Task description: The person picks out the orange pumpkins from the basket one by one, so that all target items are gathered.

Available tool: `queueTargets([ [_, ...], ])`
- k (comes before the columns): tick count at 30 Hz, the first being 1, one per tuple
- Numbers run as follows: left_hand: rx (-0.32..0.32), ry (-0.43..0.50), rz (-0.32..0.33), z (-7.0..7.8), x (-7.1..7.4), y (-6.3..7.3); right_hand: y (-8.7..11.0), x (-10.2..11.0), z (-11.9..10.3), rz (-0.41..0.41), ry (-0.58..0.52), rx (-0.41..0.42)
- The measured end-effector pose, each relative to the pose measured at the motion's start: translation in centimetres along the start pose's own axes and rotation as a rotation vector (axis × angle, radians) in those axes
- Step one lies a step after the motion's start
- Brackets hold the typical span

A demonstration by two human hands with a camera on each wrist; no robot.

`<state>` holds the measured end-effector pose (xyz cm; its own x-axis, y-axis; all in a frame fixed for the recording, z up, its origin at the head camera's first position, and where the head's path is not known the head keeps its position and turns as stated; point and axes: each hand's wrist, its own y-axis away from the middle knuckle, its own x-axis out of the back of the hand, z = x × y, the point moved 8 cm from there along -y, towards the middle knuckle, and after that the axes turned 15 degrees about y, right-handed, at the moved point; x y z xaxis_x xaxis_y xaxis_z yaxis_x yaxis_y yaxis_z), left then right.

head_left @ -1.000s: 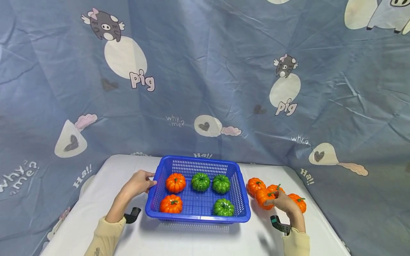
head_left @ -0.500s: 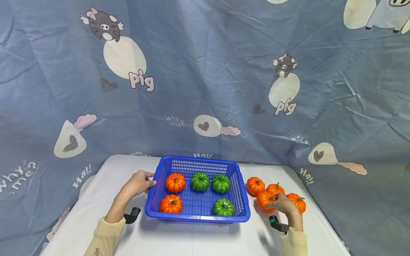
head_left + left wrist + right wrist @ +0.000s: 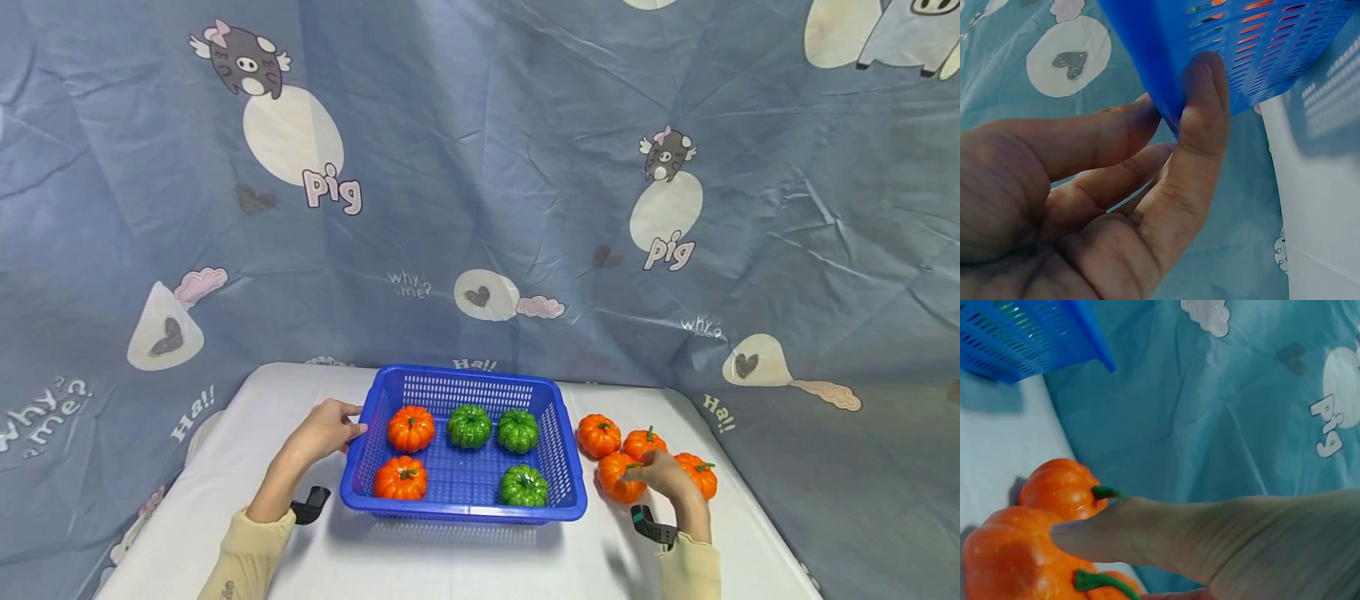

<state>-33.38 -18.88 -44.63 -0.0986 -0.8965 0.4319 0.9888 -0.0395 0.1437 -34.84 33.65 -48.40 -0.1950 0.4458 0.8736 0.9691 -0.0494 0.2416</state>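
Observation:
My left hand [image 3: 327, 428] pinches the left rim of a blue plastic basket [image 3: 465, 511]; in the left wrist view the thumb and fingers [image 3: 1194, 125] lie on either side of the rim. Inside sit two orange toy pumpkins [image 3: 411, 428] and three green ones [image 3: 469, 427]. Right of the basket, my right hand [image 3: 670, 479] holds an orange toy pumpkin [image 3: 617, 479] with a green stem. Its thumb [image 3: 1104, 537] lies against the pumpkin in the right wrist view; most of the other fingers are hidden there.
Three more orange pumpkins stand on the white table [image 3: 450, 567] around the right hand: one at the back [image 3: 598, 436], one behind the held one [image 3: 643, 443], one to the right [image 3: 697, 475]. A blue printed cloth [image 3: 480, 208] hangs behind the table.
The orange pumpkin at my right hand has come slightly lower and nearer to me, apart from the one at the back. My left hand and the basket stay in place.

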Motion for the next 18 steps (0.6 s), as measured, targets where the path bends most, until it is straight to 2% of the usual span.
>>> queueTargets([
  [8,-0.002,-0.011,0.001,0.0,0.1,0.0,1.2,1.9,-2.1,0.094,-0.046,0.013],
  [14,-0.002,-0.004,0.001,-0.1,0.1,0.0,2.6,2.8,-5.1,0.142,-0.065,0.057],
  [18,-0.003,-0.004,0.001,0.0,0.0,0.0,3.5,2.6,-7.7,0.142,-0.105,0.125],
])
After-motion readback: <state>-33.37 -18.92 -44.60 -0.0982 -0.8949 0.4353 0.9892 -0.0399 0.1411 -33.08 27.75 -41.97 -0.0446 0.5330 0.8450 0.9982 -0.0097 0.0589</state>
